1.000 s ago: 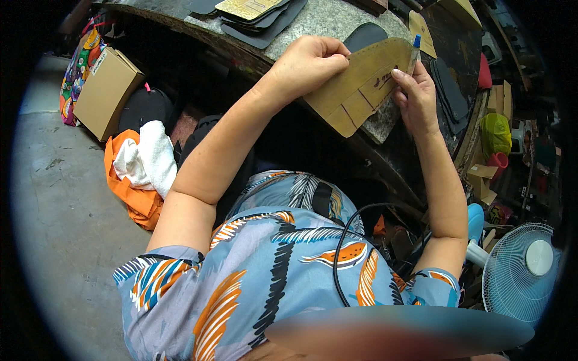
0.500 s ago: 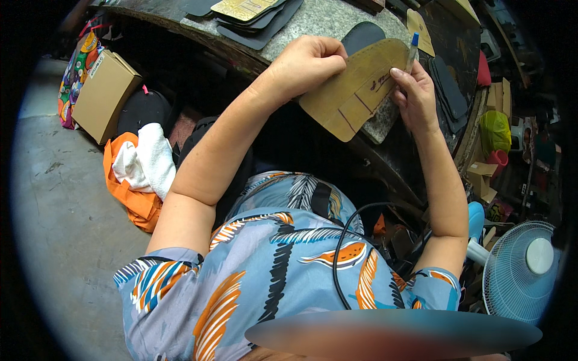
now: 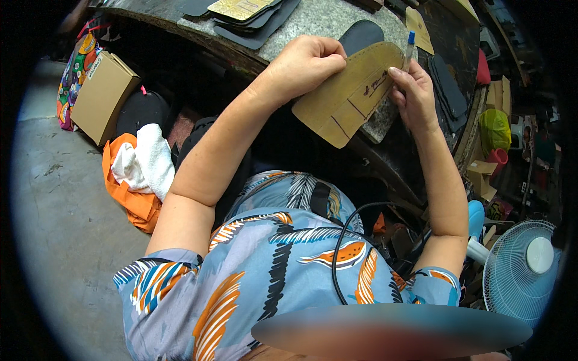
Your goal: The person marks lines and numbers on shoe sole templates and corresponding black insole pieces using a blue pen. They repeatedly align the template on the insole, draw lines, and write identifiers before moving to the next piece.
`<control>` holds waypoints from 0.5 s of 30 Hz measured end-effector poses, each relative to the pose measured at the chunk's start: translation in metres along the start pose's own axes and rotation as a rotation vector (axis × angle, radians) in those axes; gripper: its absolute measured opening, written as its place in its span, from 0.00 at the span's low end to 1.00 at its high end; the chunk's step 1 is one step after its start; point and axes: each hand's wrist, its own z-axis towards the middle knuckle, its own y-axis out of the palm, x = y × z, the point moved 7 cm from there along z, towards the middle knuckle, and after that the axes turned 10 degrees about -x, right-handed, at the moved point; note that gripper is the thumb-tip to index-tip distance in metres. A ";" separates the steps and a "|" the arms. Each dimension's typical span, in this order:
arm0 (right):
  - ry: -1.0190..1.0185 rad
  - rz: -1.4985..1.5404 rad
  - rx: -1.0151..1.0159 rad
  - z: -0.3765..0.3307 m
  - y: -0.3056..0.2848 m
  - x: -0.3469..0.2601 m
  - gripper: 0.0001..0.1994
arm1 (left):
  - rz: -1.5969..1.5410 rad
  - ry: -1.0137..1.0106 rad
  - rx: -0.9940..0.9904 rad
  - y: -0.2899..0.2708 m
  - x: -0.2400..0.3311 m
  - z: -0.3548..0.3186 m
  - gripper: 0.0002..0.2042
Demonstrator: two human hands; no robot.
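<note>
I have tipped the cardboard pattern [image 3: 352, 96] a little, so its long rounded edge sits lower against the table [image 3: 337, 24] edge than a second ago. My right hand [image 3: 415, 99] has slid closer along it, the pen [image 3: 409, 51] standing more upright.

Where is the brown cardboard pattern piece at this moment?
In the head view, the cardboard pattern is top centre, over the edge of the stone worktop, between the left hand and the right hand, which holds a pen.
</note>
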 end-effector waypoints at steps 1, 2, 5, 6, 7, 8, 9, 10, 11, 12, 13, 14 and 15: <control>0.008 -0.009 0.001 0.000 0.000 0.001 0.12 | -0.002 0.008 -0.015 0.001 0.000 0.000 0.12; 0.007 -0.011 -0.002 0.000 -0.001 0.001 0.12 | -0.006 0.007 -0.031 0.002 -0.001 0.000 0.11; -0.012 -0.012 -0.037 0.001 0.002 0.000 0.12 | -0.023 0.040 -0.013 0.004 -0.001 0.000 0.11; 0.003 -0.031 -0.025 0.000 0.001 0.001 0.11 | -0.030 0.057 0.004 0.004 0.000 0.000 0.11; 0.006 -0.042 -0.022 0.001 0.002 0.001 0.11 | -0.037 0.052 0.000 0.004 -0.001 0.000 0.11; 0.003 -0.050 -0.014 0.001 0.002 0.000 0.11 | -0.044 0.046 -0.004 0.004 -0.002 0.001 0.11; 0.013 -0.063 -0.018 0.001 0.002 0.001 0.11 | -0.051 0.041 -0.009 0.005 -0.002 0.001 0.11; 0.017 -0.072 -0.016 0.001 0.002 0.001 0.11 | -0.058 0.039 -0.013 0.005 -0.002 0.001 0.11; 0.022 -0.080 -0.013 0.001 0.002 0.000 0.11 | -0.064 0.037 -0.017 0.006 -0.002 0.001 0.11; 0.031 -0.087 -0.025 0.001 0.003 0.001 0.10 | -0.069 0.027 -0.022 0.006 -0.003 0.001 0.11; 0.040 -0.094 -0.037 0.001 0.004 0.000 0.09 | -0.048 0.035 -0.020 0.005 -0.002 0.001 0.12; 0.042 -0.100 -0.047 0.001 0.004 0.000 0.08 | -0.026 0.034 -0.019 0.004 -0.001 0.002 0.12; 0.051 -0.107 -0.052 0.001 0.004 0.000 0.09 | -0.002 0.024 -0.022 0.003 -0.001 0.002 0.13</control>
